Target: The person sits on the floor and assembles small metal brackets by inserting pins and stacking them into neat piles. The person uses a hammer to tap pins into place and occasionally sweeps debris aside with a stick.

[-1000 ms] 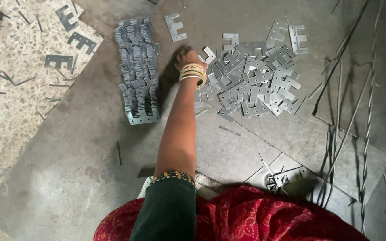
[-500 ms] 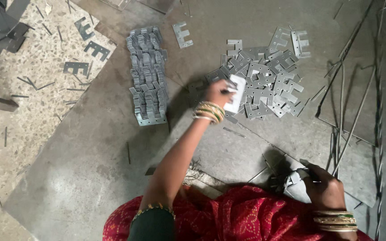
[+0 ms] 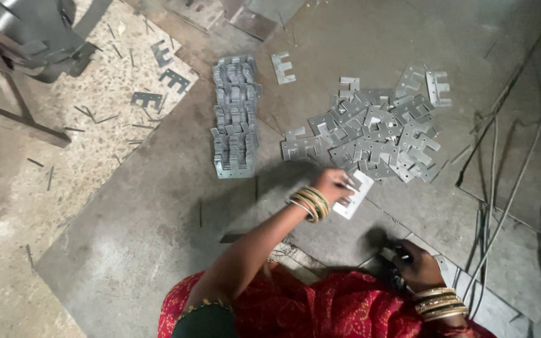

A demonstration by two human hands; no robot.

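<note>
A: What lies on the floor (image 3: 126,250)?
B: A loose heap of stamped plates (image 3: 370,134), and beside it a stacked row (image 3: 234,119) of them.
A: And the hands?
B: The left hand (image 3: 333,186) pinches one flat metal plate (image 3: 353,195) just below the heap; it looks thin, stiff, light, sharp-edged, best held by its rim. The right hand (image 3: 417,266) is closed around something dark near the lap.

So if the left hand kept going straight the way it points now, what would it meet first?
Probably the loose pile of flat metal plates, at its near edge. The left hand, already holding one metal plate, points up and right toward it; height above the floor is unclear.
</note>
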